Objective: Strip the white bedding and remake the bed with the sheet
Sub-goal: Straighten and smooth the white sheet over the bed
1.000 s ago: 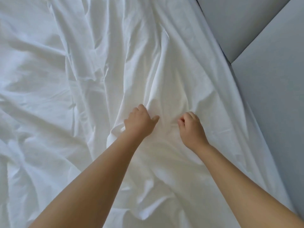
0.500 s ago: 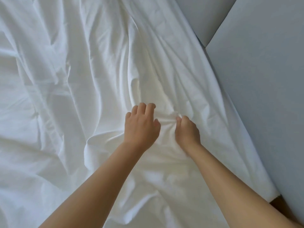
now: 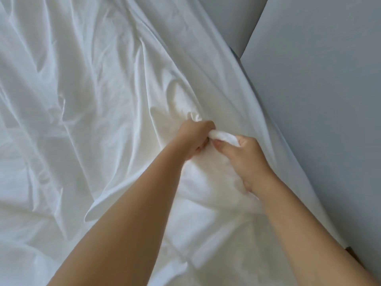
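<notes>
Both hands are gripping one bunched fold of the sheet (image 3: 92, 100), the left hand (image 3: 194, 138) fisted tight and the right hand (image 3: 246, 159) seemingly closed too, while the sheet is lying rumpled across the bed beside the grey wall (image 3: 321, 100).

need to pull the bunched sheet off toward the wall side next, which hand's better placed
Right, probably. The right hand grips the bunched sheet on the side nearer the grey wall; the left hand also grips it but would have to cross over.

Left hand (image 3: 194, 139) and right hand (image 3: 245, 159), both fisted.
</notes>
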The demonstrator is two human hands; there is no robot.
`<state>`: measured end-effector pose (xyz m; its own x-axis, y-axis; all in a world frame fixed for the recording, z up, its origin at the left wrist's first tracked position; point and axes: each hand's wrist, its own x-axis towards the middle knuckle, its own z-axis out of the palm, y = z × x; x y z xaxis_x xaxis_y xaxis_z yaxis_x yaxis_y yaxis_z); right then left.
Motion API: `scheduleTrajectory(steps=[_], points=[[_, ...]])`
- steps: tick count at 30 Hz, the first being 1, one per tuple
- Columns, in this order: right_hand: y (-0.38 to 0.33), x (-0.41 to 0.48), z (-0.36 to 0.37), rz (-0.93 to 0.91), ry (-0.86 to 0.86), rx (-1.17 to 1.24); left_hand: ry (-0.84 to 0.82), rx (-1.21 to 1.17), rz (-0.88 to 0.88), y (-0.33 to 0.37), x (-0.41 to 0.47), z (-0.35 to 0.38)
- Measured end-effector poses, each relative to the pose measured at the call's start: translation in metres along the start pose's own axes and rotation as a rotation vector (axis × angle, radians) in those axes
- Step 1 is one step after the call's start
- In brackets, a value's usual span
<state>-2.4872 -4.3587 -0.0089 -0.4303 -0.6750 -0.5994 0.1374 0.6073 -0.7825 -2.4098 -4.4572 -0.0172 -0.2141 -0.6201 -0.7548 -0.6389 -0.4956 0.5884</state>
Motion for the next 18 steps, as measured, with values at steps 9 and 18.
scheduleTrajectory(steps=[9, 18], points=[[0.019, 0.038, -0.105, -0.401, 0.645, -0.548, 0.100, -0.095, 0.362, 0.041, 0.028, 0.129], [0.103, 0.011, -0.117, 0.275, 0.256, -0.439, 0.043, -0.191, 0.298, 0.002, 0.070, 0.130]])
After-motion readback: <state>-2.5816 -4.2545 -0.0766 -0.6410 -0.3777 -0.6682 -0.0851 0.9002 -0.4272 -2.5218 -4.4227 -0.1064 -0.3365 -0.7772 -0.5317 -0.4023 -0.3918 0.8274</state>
